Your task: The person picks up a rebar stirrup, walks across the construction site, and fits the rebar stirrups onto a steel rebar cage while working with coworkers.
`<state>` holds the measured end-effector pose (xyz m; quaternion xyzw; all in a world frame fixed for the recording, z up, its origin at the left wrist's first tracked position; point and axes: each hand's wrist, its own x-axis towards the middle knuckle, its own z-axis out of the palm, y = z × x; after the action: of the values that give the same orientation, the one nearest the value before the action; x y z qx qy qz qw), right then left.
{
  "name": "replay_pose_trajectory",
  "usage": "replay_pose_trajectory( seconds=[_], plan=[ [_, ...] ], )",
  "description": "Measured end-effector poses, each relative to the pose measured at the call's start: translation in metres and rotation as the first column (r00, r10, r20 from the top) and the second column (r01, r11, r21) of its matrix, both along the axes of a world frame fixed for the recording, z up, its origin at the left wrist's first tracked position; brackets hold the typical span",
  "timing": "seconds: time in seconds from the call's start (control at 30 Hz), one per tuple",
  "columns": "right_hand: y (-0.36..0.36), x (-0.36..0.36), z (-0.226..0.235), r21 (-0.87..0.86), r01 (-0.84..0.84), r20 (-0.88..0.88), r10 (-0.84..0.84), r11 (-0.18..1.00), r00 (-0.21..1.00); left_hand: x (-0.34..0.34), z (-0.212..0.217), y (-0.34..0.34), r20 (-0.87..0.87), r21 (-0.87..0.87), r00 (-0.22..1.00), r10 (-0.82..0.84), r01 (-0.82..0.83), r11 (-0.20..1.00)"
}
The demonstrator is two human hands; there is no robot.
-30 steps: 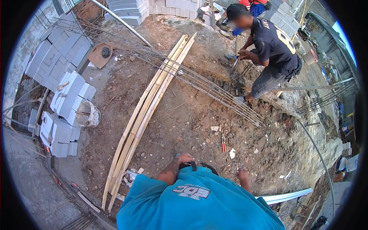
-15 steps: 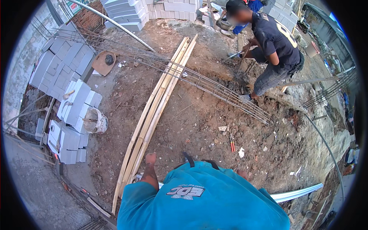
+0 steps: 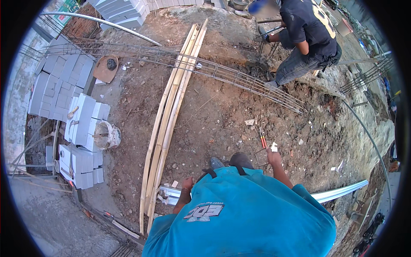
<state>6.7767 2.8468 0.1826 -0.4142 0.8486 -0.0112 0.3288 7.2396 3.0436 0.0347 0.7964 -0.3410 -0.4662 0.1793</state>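
Observation:
My right hand (image 3: 273, 157) reaches low over the soil, its fingers closed at one end of a thin bent rod (image 3: 257, 157). Right by its fingertips are the handles of a red-handled hand tool (image 3: 263, 140), which lies on the ground. A small white scrap (image 3: 274, 147) is beside that hand. My left hand (image 3: 187, 183) is held low in front of my blue shirt, fingers curled; what they hold, if anything, is hidden. Nearest to it are pale metal channel strips (image 3: 170, 191) and long bamboo or wooden poles (image 3: 166, 124).
A long rebar cage (image 3: 239, 81) crosses the poles. A co-worker (image 3: 302, 47) crouches at the far right, holding a tool. Grey blocks (image 3: 64, 81) and a mortar bucket (image 3: 112, 136) stand left. A curved pipe (image 3: 372, 150) rises at right; more strips (image 3: 342, 191) lie near me.
My right hand has come out from beside my shirt to the red-handled tool, and the thin bent rod now shows. My left hand has drawn closer to my body. The co-worker bends lower.

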Motion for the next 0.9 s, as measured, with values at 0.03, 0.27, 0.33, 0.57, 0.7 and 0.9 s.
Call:
replay_pose_trajectory(
  seconds=[0.03, 0.27, 0.33, 0.57, 0.7, 0.9],
  plan=[
    [0.006, -0.001, -0.001, -0.005, -0.012, 0.002, 0.012, 1.000, 1.000, 0.013, -0.005, -0.002, 0.029, 0.058, 1.000, -0.004, 0.002, 0.998],
    [0.081, -0.043, -0.041, -0.214, 0.091, 0.019, -0.089, 0.973, 0.996, 0.038, 0.000, -0.085, 0.259, 0.071, 0.957, -0.129, 0.115, 0.991],
    [0.089, -0.063, -0.053, -0.034, 0.066, -0.032, -0.067, 0.997, 0.997, 0.029, 0.004, -0.112, 0.145, 0.045, 0.989, 0.026, -0.033, 0.998],
    [0.002, -0.106, -0.072, -0.282, 0.333, 0.156, -0.300, 0.900, 0.941, -0.089, 0.085, -0.244, -0.140, -0.012, 0.985, 0.100, -0.103, 0.995],
    [-0.130, -0.061, 0.025, -0.307, 0.552, 0.744, -0.166, 0.776, 0.647, -0.154, 0.141, -0.322, -0.358, -0.176, 0.925, -0.124, 0.064, 0.982],
    [-0.208, -0.034, 0.132, -0.320, 0.482, 0.904, 0.111, 0.816, 0.412, -0.251, 0.270, -0.418, -0.169, -0.598, 0.842, -0.513, 0.326, 0.732]
  ],
)
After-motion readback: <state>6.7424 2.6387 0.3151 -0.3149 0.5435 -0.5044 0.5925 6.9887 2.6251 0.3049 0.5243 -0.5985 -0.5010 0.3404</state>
